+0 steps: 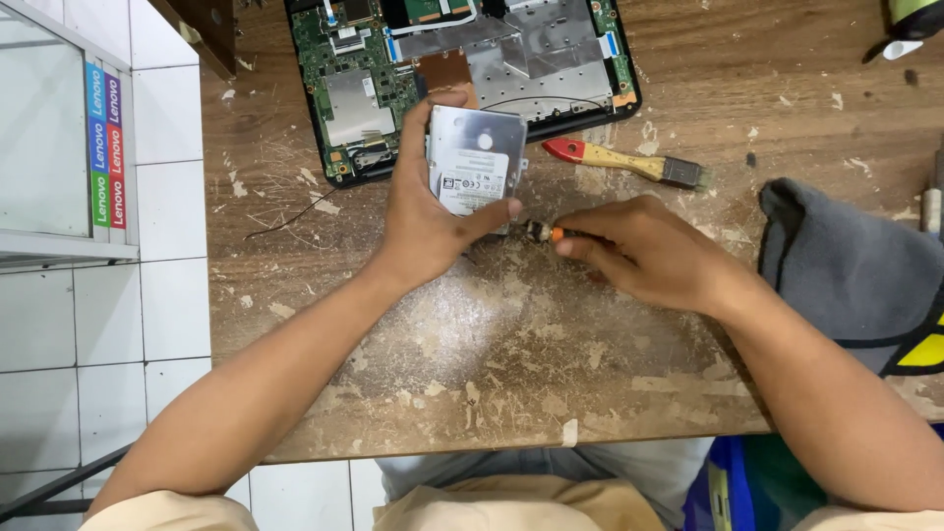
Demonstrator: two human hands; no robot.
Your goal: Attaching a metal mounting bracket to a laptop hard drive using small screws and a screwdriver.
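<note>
Head view, my left hand [423,221] gripping a silver drive [475,162] with white label, right hand [644,251] pinching a screwdriver [544,234], open laptop [462,69] behind, worn desk [511,344].

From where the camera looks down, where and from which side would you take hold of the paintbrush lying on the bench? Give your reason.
Grip the paintbrush by its wooden handle, coming from above. It lies flat and free on the wooden table, red tip to the left, bristles to the right, so the slim middle of the handle offers two open sides to pinch.
</note>
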